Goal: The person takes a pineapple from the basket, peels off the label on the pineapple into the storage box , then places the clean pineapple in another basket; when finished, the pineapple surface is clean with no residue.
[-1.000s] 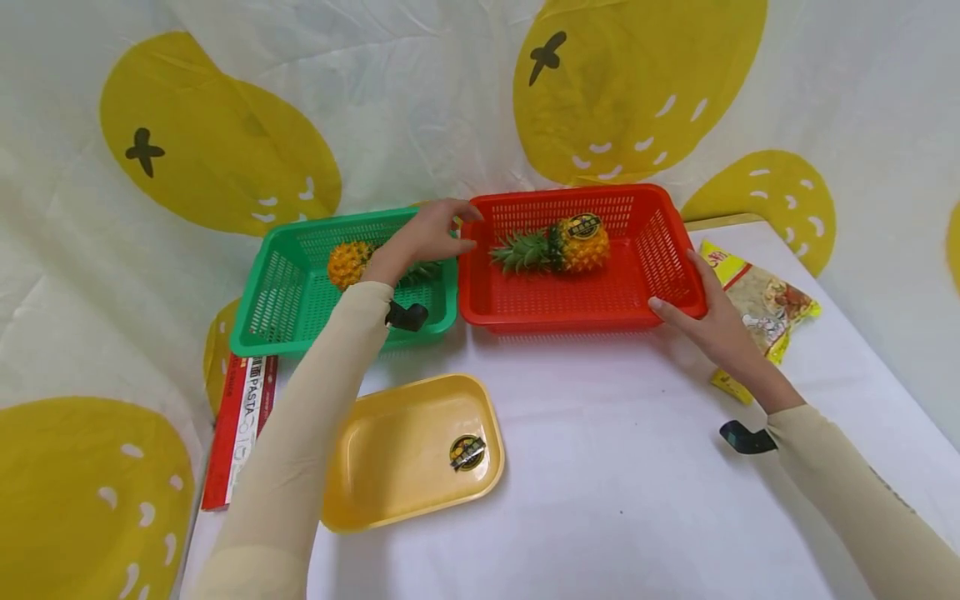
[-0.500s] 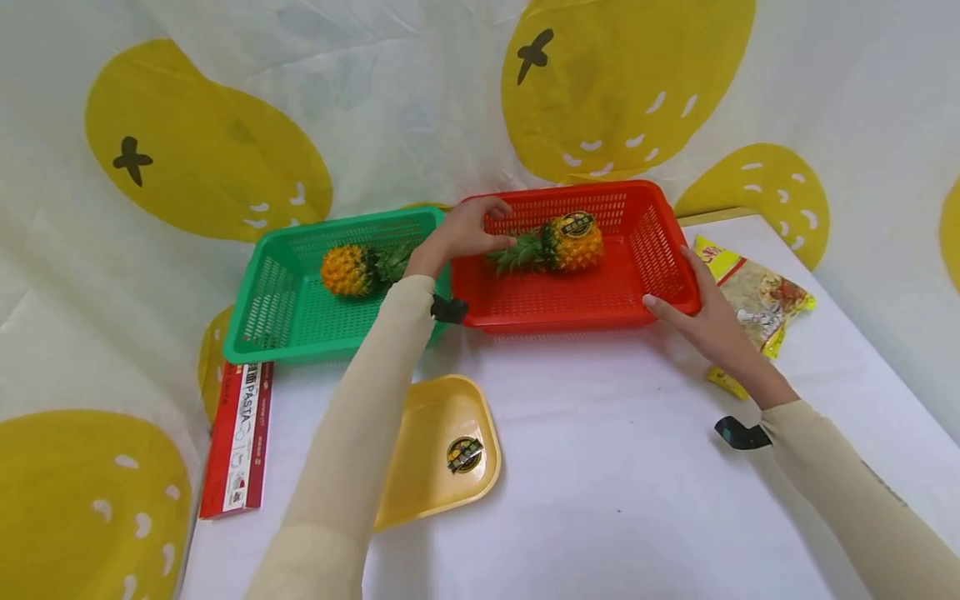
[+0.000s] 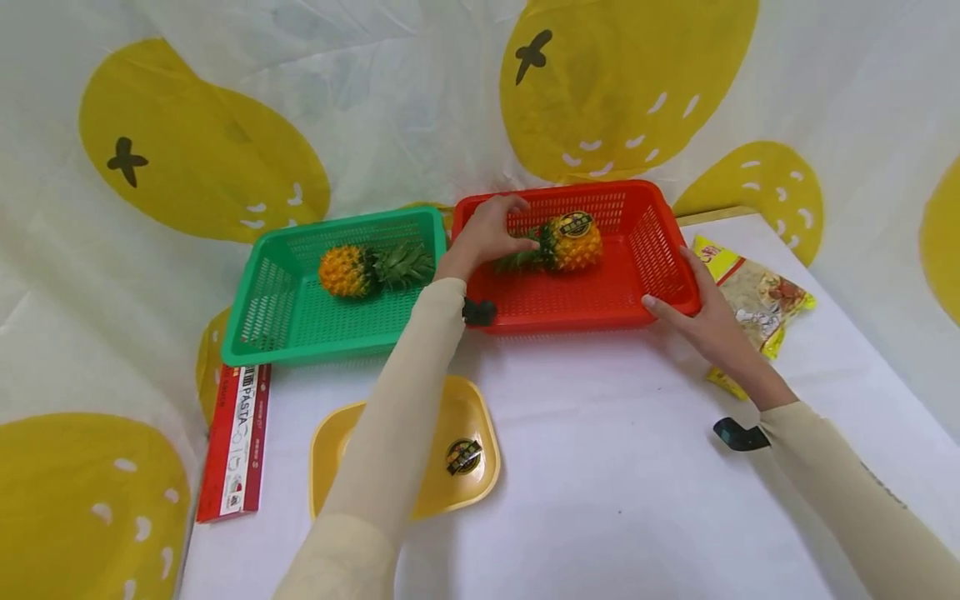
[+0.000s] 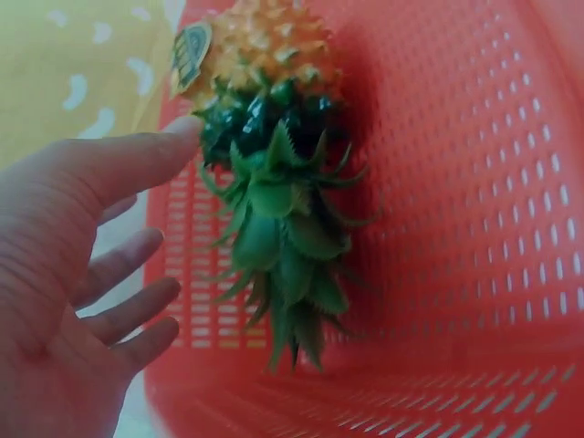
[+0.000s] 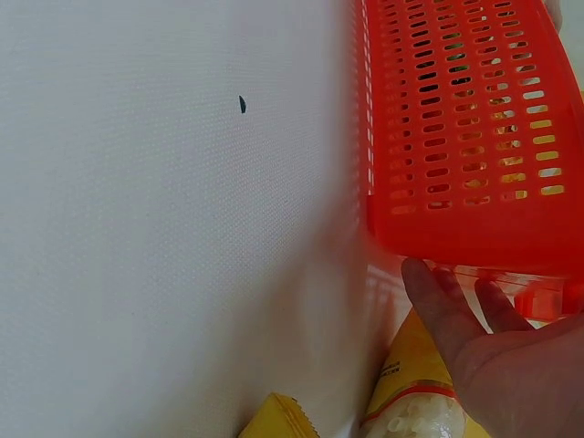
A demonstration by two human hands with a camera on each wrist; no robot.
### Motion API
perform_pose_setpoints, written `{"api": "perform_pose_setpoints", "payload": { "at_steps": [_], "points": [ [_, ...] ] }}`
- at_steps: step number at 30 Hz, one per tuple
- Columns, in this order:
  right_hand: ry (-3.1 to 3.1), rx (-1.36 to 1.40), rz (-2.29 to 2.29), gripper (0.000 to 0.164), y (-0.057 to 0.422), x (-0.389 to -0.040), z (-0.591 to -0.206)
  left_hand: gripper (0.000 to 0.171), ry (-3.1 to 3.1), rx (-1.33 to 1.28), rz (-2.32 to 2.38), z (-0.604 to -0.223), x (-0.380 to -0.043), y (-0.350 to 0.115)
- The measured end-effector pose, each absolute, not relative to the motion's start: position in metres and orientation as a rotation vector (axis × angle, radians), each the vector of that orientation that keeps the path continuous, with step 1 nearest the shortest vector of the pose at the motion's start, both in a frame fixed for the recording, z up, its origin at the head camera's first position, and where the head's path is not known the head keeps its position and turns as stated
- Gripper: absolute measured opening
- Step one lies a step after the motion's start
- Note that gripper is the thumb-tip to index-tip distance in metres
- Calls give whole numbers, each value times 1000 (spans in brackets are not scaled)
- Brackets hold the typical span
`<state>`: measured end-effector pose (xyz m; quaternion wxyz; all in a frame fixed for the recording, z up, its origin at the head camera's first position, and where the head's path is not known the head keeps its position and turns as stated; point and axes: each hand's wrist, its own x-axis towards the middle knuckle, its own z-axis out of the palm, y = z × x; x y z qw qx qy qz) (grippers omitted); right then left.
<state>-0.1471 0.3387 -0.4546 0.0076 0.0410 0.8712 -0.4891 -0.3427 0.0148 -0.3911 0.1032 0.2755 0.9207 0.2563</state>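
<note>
My left hand (image 3: 491, 229) is over the left part of the red basket (image 3: 570, 308), beside a pineapple (image 3: 577, 243) lying with its leafy crown to the left. In the left wrist view its fingers are spread, and the thumb tip is right at the green band below the crown (image 4: 283, 246). Nothing is in its palm. My right hand (image 3: 708, 321) rests against the right end of the red basket, thumb at the front corner and fingers along the end wall. The right wrist view has those fingertips (image 5: 429, 283) at the basket's lower edge.
A green basket (image 3: 300, 346) with another pineapple (image 3: 348, 271) adjoins on the left. In front stand a yellow tray (image 3: 487, 442) with a round sticker and a red pasta box (image 3: 236, 450). A yellow food packet (image 3: 761, 304) lies beyond my right hand.
My left hand has moved right from above the green basket to the pineapple's crown in the red basket. My right hand stays at the basket's right end.
</note>
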Motion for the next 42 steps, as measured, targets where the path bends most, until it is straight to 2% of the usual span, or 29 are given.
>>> {"api": "perform_pose_setpoints", "payload": {
  "at_steps": [7, 22, 33, 42],
  "points": [
    [2745, 130, -1530, 98, 333, -148, -458, 79, 2717, 921, 534, -398, -349, 19],
    [2750, 137, -1544, 99, 335, -145, -458, 88, 2643, 939, 394, -409, -354, 41],
    [2756, 155, -1556, 99, 335, -142, -456, 108, 2662, 909, 346, -415, -354, 61],
    [2754, 148, -1573, 98, 334, -143, -457, 100, 2682, 946, 407, -418, -353, 68]
  ]
}}
